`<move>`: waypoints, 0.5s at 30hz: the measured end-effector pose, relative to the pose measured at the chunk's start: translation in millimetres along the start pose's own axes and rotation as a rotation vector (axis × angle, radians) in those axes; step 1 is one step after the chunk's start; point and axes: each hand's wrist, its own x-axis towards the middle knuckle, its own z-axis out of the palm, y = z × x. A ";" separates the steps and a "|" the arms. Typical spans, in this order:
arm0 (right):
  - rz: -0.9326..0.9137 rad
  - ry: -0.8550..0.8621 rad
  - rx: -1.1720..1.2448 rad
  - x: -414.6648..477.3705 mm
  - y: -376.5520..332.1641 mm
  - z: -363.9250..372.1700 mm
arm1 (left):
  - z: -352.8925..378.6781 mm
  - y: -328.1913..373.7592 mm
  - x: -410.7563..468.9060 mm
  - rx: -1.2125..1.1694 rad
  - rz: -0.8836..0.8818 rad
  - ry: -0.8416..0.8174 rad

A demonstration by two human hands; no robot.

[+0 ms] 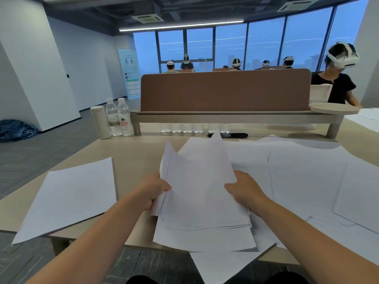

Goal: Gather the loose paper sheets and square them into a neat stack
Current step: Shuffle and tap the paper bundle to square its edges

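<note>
Bundle (pixel 201 181) of white sheets, uneven: top corners fan out at diff. angles, bottom edges stagger in steps. It's held tilted up over the desk's (pixel 135 160) near edge, centre of view. More loose sheets (pixel 307 177) lie overlapping on the desk to the rt, some under the bundle and hanging past the edge. 1 separate stack (pixel 69 195) lies flat to the left, apart from the rest.

Left hand (pixel 152 191) grips the bundle's left edge, fingers curled round it, thumb on top. Right hand (pixel 245 189) grips the rt edge, thumb on the front sheet, fingers behind.

2 water bottles (pixel 119 117) stand far left by the shelf (pixel 225 115).
</note>
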 end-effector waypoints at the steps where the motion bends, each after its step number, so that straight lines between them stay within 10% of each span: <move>1: -0.007 0.006 -0.008 -0.2 0.6 1.0 | -0.8 -0.3 0.0 0.021 0.027 0.019; 15: 0.258 0.005 0.479 6.6 1.4 -2.4 | -28.6 -3.2 2.3 0.191 0.031 0.180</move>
